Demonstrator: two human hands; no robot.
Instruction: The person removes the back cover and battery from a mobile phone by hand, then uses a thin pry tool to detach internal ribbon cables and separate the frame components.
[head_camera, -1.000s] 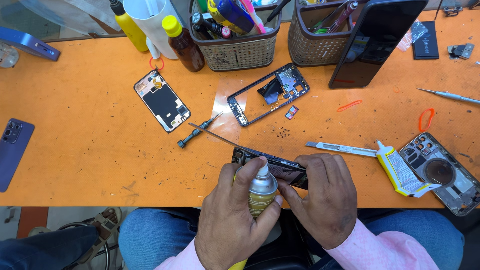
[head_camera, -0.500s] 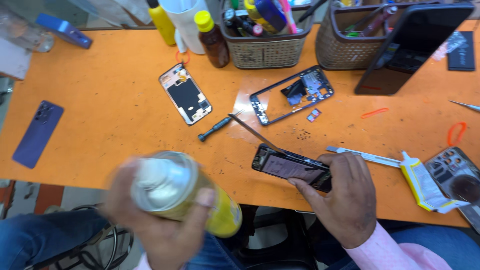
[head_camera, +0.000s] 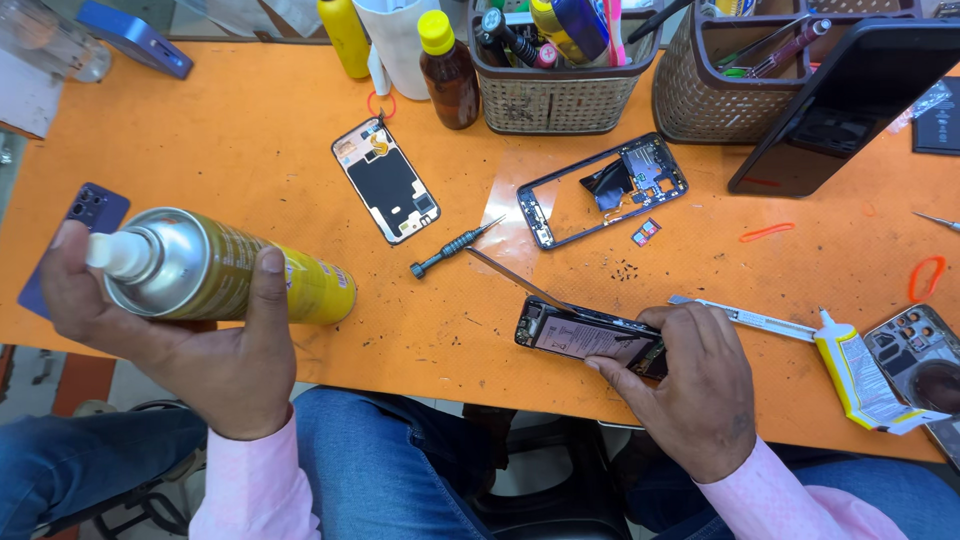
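head view, landmark = orange table (head_camera: 250, 170)

L hand (head_camera: 195, 345): closed round yellow spray can (head_camera: 225, 270), fingers wrapped on its body, thumb on top side; held off the table's near-left edge, over the lap.
Spray can: lying sideways in the grip, white nozzle (head_camera: 118, 252) toward camera-left, base pointing at table centre.
R hand (head_camera: 690, 385): fingers bent, pinching the opened phone (head_camera: 590, 335) at its right end; near edge of table, right of centre.
Opened phone: flat on table, dark, internals up, a thin metal pry blade (head_camera: 515, 278) running out from its upper-left corner.
Screwdriver (head_camera: 455, 245): on table just above-left of the pry blade, apart from the phone.
Phone frame (head_camera: 600, 190): mid table, empty middle, lying on a clear sheet.
Back cover (head_camera: 385, 180): left of frame, inner side up.
Purple phone (head_camera: 75, 235): left table edge, partly behind L hand.
Glue tube (head_camera: 860, 375): right of R hand, near edge, nozzle up-left.
Tweezers (head_camera: 750, 315): betw R hand and glue tube.
Baskets (head_camera: 560, 90): far edge, full of tools.
Brown bottle (head_camera: 447, 70): left of baskets.
Black screen panel (head_camera: 840, 105): leaning on right basket.
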